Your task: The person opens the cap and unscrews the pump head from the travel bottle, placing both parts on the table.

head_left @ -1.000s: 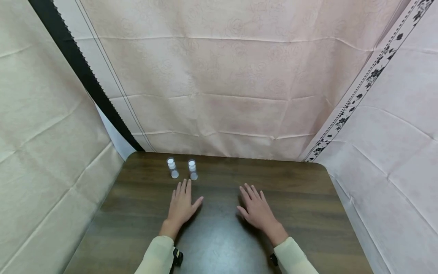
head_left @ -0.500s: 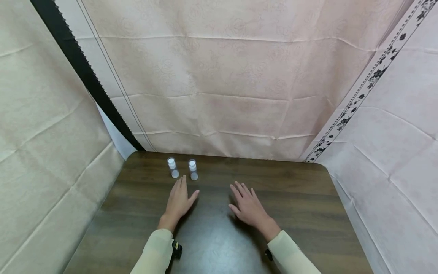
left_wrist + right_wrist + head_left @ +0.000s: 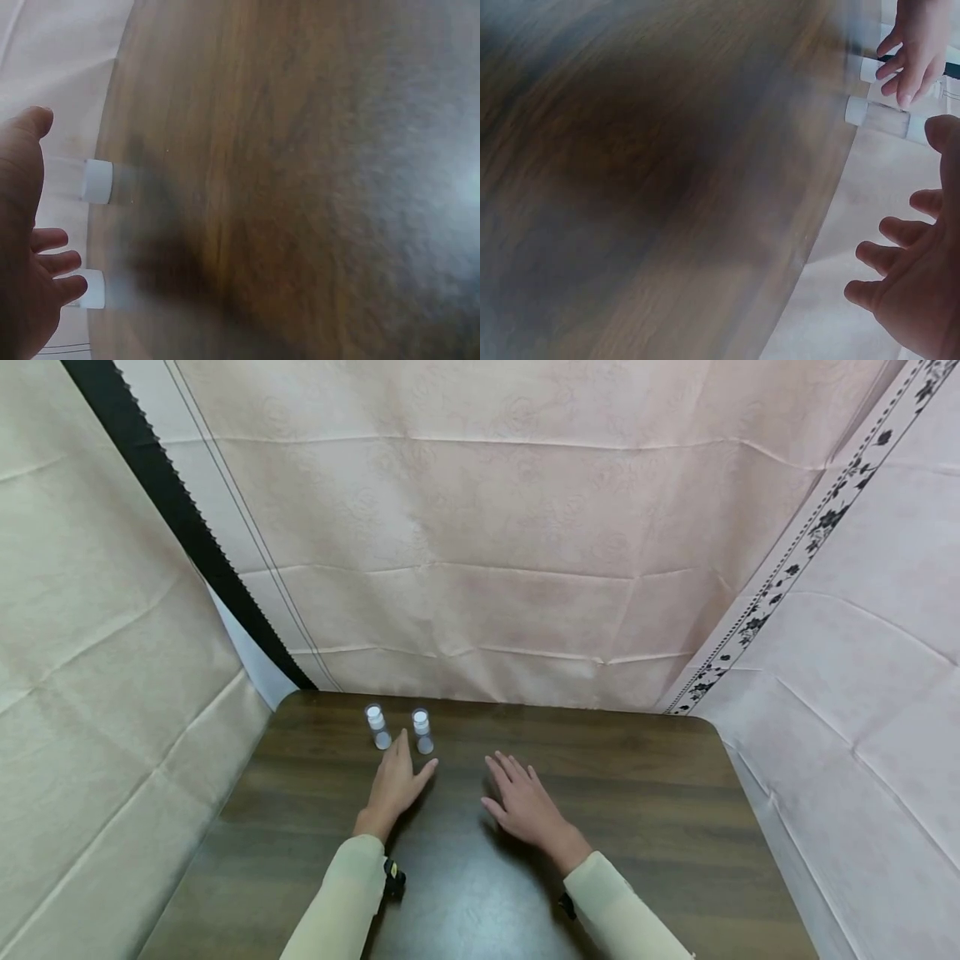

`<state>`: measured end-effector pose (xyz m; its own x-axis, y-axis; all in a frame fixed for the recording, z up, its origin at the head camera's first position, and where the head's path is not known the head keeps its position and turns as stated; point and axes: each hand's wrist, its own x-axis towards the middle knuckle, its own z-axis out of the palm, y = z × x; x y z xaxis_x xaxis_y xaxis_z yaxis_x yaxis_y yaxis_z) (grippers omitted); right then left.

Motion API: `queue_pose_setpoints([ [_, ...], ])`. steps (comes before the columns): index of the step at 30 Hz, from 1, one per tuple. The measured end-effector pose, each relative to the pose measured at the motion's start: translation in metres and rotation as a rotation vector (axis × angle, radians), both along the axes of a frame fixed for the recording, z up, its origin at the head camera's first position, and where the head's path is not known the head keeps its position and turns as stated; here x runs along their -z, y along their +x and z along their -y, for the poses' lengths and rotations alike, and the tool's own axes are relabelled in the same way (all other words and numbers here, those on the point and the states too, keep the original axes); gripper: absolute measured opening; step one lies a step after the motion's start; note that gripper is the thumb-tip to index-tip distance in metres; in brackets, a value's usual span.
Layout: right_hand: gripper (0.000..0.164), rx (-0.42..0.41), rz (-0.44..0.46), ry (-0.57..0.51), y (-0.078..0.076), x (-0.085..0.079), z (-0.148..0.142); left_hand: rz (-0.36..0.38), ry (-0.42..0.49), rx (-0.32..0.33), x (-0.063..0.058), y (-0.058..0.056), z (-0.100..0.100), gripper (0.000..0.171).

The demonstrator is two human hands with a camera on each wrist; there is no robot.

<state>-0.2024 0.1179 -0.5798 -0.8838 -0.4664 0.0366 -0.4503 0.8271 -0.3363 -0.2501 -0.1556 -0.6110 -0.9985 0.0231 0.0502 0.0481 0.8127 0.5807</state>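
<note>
Two small clear cylinders with white ends stand upright side by side near the far table edge: the left cylinder and the right cylinder. My left hand is just in front of them, fingers extended and thumb spread to the right. Its fingertips reach the gap between the two in the head view. In the left wrist view its fingers overlap the white base of one cylinder. My right hand hovers over the table to the right, fingers loosely extended and apart, holding nothing. The cylinders are beyond its thumb side.
The dark wooden table has rounded far corners. A pale pink cloth hangs right behind its far edge. Light cloths close off the left and right sides. A dark strapped device sits at the left wrist.
My left hand has moved forward, its fingertips now between the cylinders. My right hand has shifted left toward them. Both cylinders stay in place.
</note>
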Motion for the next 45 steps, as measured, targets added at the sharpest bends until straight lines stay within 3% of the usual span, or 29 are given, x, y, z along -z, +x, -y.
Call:
queue_pose_setpoints([
  [10, 0.070, -0.011, 0.046, 0.025, -0.009, 0.004, 0.017, 0.032, 0.069, -0.030, 0.004, -0.018, -0.003, 0.094],
  [20, 0.068, -0.043, 0.061, 0.071, -0.015, 0.000, 0.031, 0.017, 0.165, -0.038, -0.001, -0.032, -0.005, 0.088],
  [27, 0.068, -0.047, 0.096, 0.069, -0.019, 0.003, 0.039, -0.001, 0.296, -0.090, -0.001, -0.036, -0.008, 0.080],
  [39, 0.069, -0.038, 0.126, 0.049, -0.018, 0.009, 0.041, 0.016, 0.366, -0.131, 0.001, -0.043, -0.010, 0.069],
  [45, 0.069, -0.028, 0.140, 0.036, -0.018, 0.008, 0.040, -0.036, 0.406, -0.127, 0.003, -0.046, -0.012, 0.056],
])
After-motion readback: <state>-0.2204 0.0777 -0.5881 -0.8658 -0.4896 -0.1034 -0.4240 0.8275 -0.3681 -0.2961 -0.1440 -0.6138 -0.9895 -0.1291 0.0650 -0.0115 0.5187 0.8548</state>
